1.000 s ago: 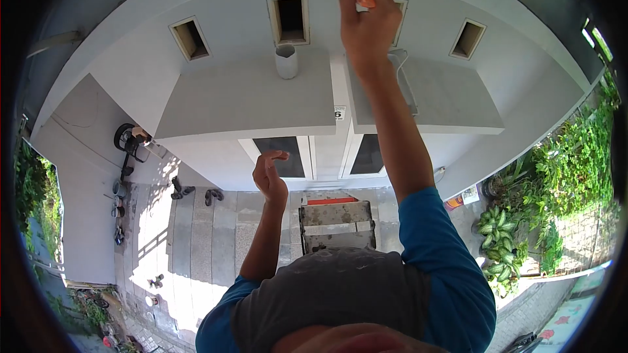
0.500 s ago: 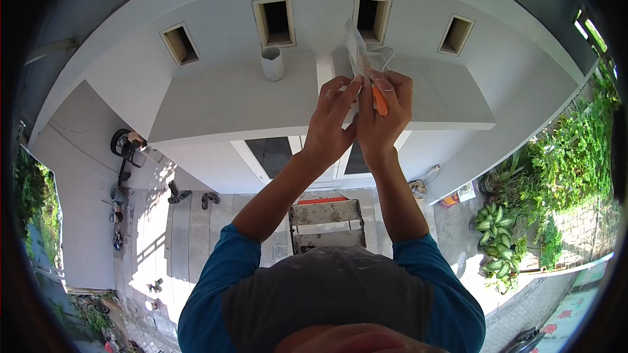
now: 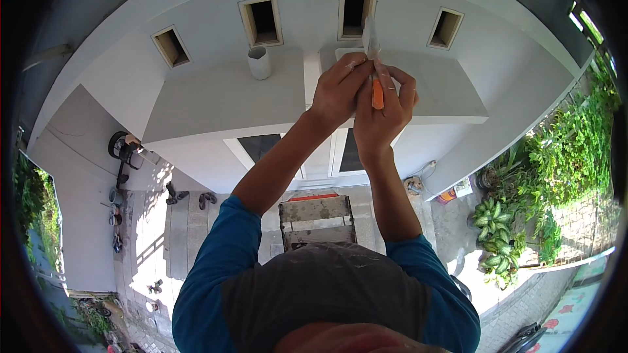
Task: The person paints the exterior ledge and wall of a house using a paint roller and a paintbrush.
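Fingers of my right hand grip the orange-handled scraper, blade upward, before the ledge; curled fingers of my left hand sit at the blade's base (gripping or not, I cannot tell).

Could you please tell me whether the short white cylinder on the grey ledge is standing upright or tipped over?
Upright: the white cylinder has its open rim at the top and its lower end on the ledge.
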`<state>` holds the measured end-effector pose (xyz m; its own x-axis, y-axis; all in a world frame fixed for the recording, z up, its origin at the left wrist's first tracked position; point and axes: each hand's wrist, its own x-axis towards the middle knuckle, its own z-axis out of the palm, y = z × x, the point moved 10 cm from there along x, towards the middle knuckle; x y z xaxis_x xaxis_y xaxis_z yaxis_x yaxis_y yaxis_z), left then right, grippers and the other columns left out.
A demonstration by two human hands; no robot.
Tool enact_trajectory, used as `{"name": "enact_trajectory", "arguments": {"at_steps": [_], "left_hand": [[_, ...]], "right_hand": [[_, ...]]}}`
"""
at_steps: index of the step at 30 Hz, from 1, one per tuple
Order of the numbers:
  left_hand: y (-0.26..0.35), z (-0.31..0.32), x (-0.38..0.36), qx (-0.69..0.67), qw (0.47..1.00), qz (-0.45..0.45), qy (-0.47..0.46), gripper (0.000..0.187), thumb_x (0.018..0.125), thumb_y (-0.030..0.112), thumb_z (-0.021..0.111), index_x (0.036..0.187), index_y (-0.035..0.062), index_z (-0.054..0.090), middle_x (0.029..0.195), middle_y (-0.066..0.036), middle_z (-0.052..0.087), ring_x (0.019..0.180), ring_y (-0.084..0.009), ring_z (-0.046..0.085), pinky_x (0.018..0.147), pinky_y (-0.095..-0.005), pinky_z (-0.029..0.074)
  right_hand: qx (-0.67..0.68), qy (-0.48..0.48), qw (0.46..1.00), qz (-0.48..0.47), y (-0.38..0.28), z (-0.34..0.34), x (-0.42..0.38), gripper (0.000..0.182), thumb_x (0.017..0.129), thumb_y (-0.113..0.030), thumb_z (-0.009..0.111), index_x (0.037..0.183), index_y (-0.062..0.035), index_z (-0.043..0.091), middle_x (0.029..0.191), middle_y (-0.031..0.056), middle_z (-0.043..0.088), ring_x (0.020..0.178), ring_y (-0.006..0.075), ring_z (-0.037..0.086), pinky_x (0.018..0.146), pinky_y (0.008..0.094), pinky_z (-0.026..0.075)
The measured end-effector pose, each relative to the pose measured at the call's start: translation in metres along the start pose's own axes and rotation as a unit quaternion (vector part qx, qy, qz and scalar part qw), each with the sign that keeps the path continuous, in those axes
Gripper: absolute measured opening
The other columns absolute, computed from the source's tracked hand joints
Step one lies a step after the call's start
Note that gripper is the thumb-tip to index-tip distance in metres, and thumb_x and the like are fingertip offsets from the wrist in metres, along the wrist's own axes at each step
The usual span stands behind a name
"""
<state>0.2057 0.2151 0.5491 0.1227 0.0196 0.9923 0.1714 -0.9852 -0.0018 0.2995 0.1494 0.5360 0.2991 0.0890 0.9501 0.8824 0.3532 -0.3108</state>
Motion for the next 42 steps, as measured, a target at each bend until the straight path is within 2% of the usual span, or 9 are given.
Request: {"name": "enact_trajectory", "arguments": {"at_steps": [5,8,14,20,23,28,31,35,42], "left_hand": [[-0.01,-0.003,0.018,0.008,0.999,-0.029,0.01,0.027,0.078,0.002,0.076,0.104,0.002,0.069,0.102,-0.009,0.062,0.081,-0.0225,0.068,0.065,-0.0299,0.058],[-0.038,-0.031,0.038,0.012,0.995,-0.072,0.072,0.022,0.083,0.003,0.076,0.104,0.0,0.072,0.098,-0.009,0.066,0.08,-0.0158,0.067,0.066,-0.0256,0.056],[-0.133,-0.093,0.064,-0.187,0.924,-0.239,0.233,0.023,0.089,0.008,0.074,0.107,-0.0057,0.07,0.094,-0.013,0.072,0.083,-0.0144,0.071,0.074,-0.0262,0.058],[-0.171,-0.22,0.056,0.099,0.944,-0.159,0.273,0.02,0.089,0.014,0.074,0.101,-0.0027,0.073,0.083,-0.008,0.074,0.071,-0.0108,0.068,0.059,-0.0221,0.053],[-0.175,-0.312,0.05,0.221,0.919,-0.127,0.299,0.02,0.091,0.011,0.072,0.102,-0.0052,0.072,0.081,-0.007,0.073,0.071,-0.0084,0.064,0.071,-0.0219,0.051],[-0.184,-0.43,0.051,0.386,0.856,-0.055,0.338,0.019,0.089,0.013,0.072,0.1,-0.0024,0.073,0.084,-0.011,0.075,0.077,-0.0164,0.073,0.072,-0.0263,0.056],[-0.182,-0.406,0.064,0.41,0.855,-0.07,0.31,0.019,0.089,0.015,0.073,0.099,-0.0015,0.073,0.085,-0.012,0.075,0.076,-0.0177,0.073,0.07,-0.0273,0.057],[-0.148,-0.265,0.086,0.444,0.877,0.021,0.183,0.014,0.086,0.015,0.076,0.097,0.0074,0.075,0.079,-0.007,0.068,0.069,-0.0212,0.068,0.063,-0.0303,0.055],[-0.096,-0.172,0.079,0.213,0.958,-0.003,0.194,0.019,0.081,0.006,0.079,0.099,0.0035,0.074,0.085,-0.008,0.07,0.069,-0.0174,0.067,0.06,-0.0255,0.053]], "right_hand": [[0.051,-0.056,0.996,-0.049,-0.01,-0.001,0.006,0.058,0.079,-0.015,0.078,0.133,-0.0063,0.06,0.119,0.0129,0.059,0.11,0.0263,0.056,0.098,0.0433,0.034],[0.111,0.013,0.992,-0.053,-0.005,-0.028,-0.013,0.043,0.082,0.0,0.064,0.124,0.0002,0.058,0.122,0.0186,0.056,0.113,0.0321,0.055,0.098,0.0457,0.045],[0.116,-0.032,0.993,-0.01,0.016,0.005,-0.047,0.041,0.081,0.004,0.061,0.122,-0.0017,0.058,0.12,0.0194,0.052,0.117,0.0333,0.052,0.093,0.0459,0.047],[0.109,-0.102,0.989,0.016,0.04,0.016,-0.081,0.042,0.082,0.003,0.061,0.123,-0.0006,0.059,0.121,0.0194,0.051,0.116,0.0352,0.053,0.097,0.0472,0.045],[0.056,-0.14,0.988,0.045,0.069,0.005,-0.099,0.039,0.083,0.003,0.061,0.122,0.0003,0.06,0.12,0.0186,0.052,0.116,0.0342,0.052,0.099,0.0483,0.043],[-0.012,-0.166,0.983,0.078,0.104,-0.014,-0.119,0.033,0.086,0.003,0.061,0.119,0.0039,0.057,0.117,0.0192,0.054,0.114,0.0342,0.052,0.098,0.0472,0.045],[-0.015,-0.172,0.981,0.09,0.109,-0.013,-0.126,0.034,0.086,0.003,0.061,0.12,0.0038,0.057,0.117,0.019,0.053,0.113,0.0344,0.053,0.099,0.0475,0.044],[0.023,-0.172,0.98,0.094,0.092,0.0,-0.126,0.034,0.085,0.004,0.061,0.119,0.0031,0.058,0.116,0.0185,0.053,0.113,0.0345,0.053,0.099,0.0478,0.045],[0.123,-0.189,0.97,0.092,0.045,0.032,-0.108,0.03,0.084,0.004,0.059,0.113,-0.0007,0.062,0.115,0.0157,0.056,0.114,0.0312,0.055,0.099,0.044,0.045]]}}
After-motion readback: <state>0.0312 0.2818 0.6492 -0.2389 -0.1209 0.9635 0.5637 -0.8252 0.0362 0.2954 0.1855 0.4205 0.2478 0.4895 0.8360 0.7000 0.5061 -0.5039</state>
